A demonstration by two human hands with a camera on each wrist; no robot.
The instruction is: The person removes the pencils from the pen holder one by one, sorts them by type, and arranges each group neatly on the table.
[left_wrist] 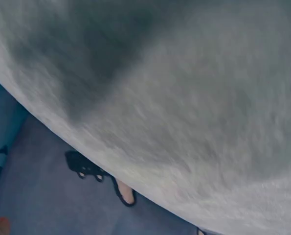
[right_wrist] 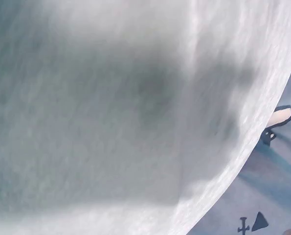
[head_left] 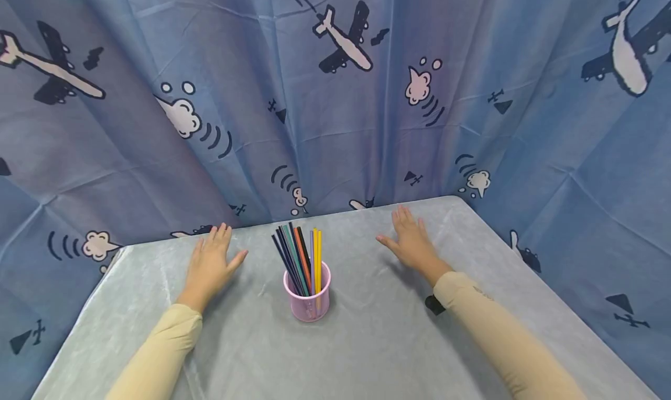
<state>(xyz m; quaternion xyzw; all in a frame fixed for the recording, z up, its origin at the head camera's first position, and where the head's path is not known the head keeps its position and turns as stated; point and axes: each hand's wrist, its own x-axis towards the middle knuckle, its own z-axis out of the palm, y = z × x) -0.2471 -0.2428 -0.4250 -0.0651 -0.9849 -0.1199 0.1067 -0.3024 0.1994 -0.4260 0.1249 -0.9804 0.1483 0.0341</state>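
Note:
A pink cup (head_left: 301, 311) stands upright near the middle of the table, with several slim coloured sticks (head_left: 318, 254) leaning in it: dark blue, green, orange, black, purple and yellow. To the left of the cup is my left hand (head_left: 209, 266), fingers straight and thumb spread toward the cup. My right hand (head_left: 413, 243) is farther off on the cup's right side, fingers extended and thumb out. Both hands hold nothing and are apart from the cup. Only a bit of fingertip (left_wrist: 1, 226) shows in the left wrist view's lower corner.
A grey cloth covers the table (head_left: 367, 347). Its far edge meets a blue curtain (head_left: 346, 132) printed with planes and clouds, which also hangs along the right side. A small black object (head_left: 434, 305) sits under the right wrist. Hand shadows fall on the cloth in both wrist views.

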